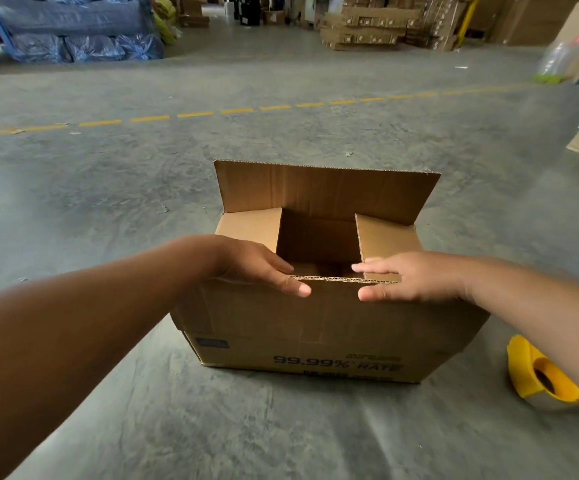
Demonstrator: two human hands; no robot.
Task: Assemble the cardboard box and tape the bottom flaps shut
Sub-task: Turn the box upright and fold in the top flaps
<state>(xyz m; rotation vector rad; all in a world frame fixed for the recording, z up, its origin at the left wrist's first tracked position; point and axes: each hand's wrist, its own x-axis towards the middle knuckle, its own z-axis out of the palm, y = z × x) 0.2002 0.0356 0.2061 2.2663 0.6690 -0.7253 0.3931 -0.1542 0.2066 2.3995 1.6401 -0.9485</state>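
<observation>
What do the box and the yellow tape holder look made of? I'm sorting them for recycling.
The box: corrugated cardboard, matte brown; fluting shows along the near flap's cut edge. The tape holder: probably plastic, smooth bright yellow, holding what looks like a clear tape roll, though blur leaves that uncertain.

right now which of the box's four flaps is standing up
The far long flap stands upright. The two short side flaps are folded inward, and both hands, left hand and right hand, pinch the near long flap.
</observation>
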